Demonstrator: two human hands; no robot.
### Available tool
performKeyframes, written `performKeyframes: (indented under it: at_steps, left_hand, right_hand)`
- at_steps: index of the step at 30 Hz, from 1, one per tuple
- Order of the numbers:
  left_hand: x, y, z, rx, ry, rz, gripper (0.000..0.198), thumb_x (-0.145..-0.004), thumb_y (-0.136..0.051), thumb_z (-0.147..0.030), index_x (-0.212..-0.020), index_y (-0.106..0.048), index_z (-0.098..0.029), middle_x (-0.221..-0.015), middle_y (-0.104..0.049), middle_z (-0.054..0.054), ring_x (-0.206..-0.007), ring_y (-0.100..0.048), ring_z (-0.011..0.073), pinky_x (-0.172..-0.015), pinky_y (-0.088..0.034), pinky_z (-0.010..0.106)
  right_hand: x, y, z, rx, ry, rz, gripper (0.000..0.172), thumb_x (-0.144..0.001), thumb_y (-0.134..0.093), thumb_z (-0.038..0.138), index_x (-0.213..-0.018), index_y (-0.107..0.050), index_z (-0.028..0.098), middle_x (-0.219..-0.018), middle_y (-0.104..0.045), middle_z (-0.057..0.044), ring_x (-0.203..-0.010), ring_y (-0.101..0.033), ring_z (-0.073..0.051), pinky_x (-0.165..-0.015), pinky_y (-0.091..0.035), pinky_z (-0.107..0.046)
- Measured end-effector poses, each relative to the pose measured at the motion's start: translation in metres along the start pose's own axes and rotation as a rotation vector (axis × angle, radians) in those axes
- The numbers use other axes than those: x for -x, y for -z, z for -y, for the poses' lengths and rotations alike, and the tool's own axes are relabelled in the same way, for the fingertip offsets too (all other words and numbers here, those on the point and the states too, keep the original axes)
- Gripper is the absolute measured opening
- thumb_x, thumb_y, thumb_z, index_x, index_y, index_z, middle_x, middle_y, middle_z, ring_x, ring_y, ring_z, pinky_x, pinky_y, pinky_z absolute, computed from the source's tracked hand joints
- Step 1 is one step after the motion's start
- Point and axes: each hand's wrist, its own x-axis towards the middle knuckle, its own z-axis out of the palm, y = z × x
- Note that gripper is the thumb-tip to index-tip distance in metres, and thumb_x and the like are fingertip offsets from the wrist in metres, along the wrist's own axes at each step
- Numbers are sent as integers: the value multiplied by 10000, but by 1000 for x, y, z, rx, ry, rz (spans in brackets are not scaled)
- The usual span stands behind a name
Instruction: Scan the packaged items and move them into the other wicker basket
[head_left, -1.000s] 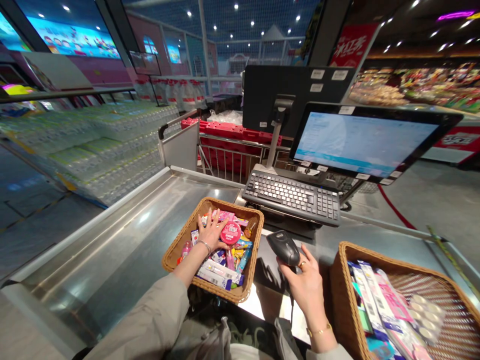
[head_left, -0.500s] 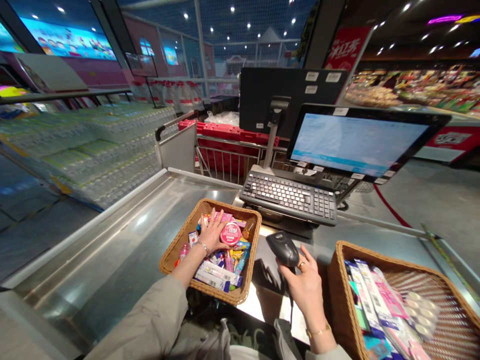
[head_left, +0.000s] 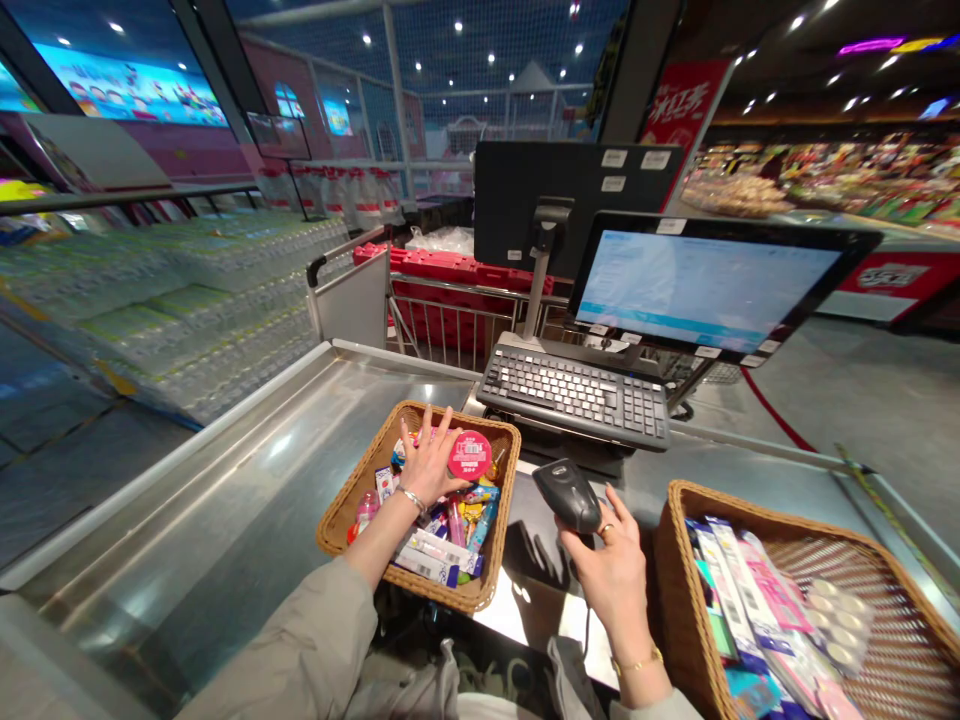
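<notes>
My left hand [head_left: 433,468] is over the left wicker basket [head_left: 328,520], with thumb and fingers around a round red-topped container [head_left: 470,456]. Its printed top faces up toward me. Beneath my hand lie small colourful packets and white-and-blue boxes [head_left: 431,556], partly hidden by my fingers and wrist. In my right hand [head_left: 611,560] is a black barcode scanner [head_left: 568,494], its head pointing left toward that basket. The scanner's handle is mostly covered by my palm and fingers.
A larger wicker basket [head_left: 667,600] with boxed goods and a blister pack [head_left: 840,625] stands at the right. Behind my hands are a keyboard [head_left: 574,390] and a lit monitor [head_left: 697,290]. The metal counter [head_left: 225,520] extends left, with a wire cart [head_left: 442,320] beyond it.
My left hand has lifted and tilted the red-topped container, bringing its printed top more into view. My right hand and the scanner stay nearly still. The view has shifted slightly.
</notes>
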Motion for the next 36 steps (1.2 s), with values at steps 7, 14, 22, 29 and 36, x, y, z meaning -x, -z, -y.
performKeyframes:
  at_steps: [7,14,22,29,36]
  left_hand:
    - [-16,28,-28,37,5,-67,870,-674,-711,-618,-1400,-454,-214,-1608,-193,118,-1482,14,420,-1104,126,731]
    - [-30,37,-57,77,-51,-107,874,-662,-727,-606,-1389,-465,-197,-1604,-204,134,-1481,12,423,-1107,103,733]
    - [-40,31,-81,100,-126,-127,851,-685,-718,-591,-1382,-459,-177,-1608,-179,136,-1484,2,413,-1104,120,731]
    - [-46,30,-97,129,-180,-120,869,-660,-745,-582,-1378,-467,-179,-1603,-193,149,-1481,6,421,-1109,107,737]
    - [-48,31,-105,139,-198,-121,879,-633,-780,-559,-1372,-474,-193,-1600,-200,156,-1476,-27,438,-1106,80,749]
  right_hand:
    - [1,4,6,53,124,-58,254,-703,-672,328,-916,-744,210,-1181,-681,-87,-1352,-409,-290,-1108,-354,-461]
    - [0,11,11,105,169,-90,204,-701,-668,305,-869,-738,213,-1112,-713,-77,-1345,-407,-298,-1111,-341,-503]
    - [3,25,11,131,188,-113,174,-719,-670,276,-867,-735,211,-1127,-711,-77,-1350,-405,-297,-1100,-356,-500]
    - [6,35,16,161,169,-112,207,-733,-668,281,-917,-738,214,-1137,-705,-76,-1348,-404,-306,-1103,-349,-507]
    - [6,37,19,164,162,-92,195,-732,-666,274,-902,-740,215,-1124,-710,-66,-1349,-399,-309,-1107,-347,-506]
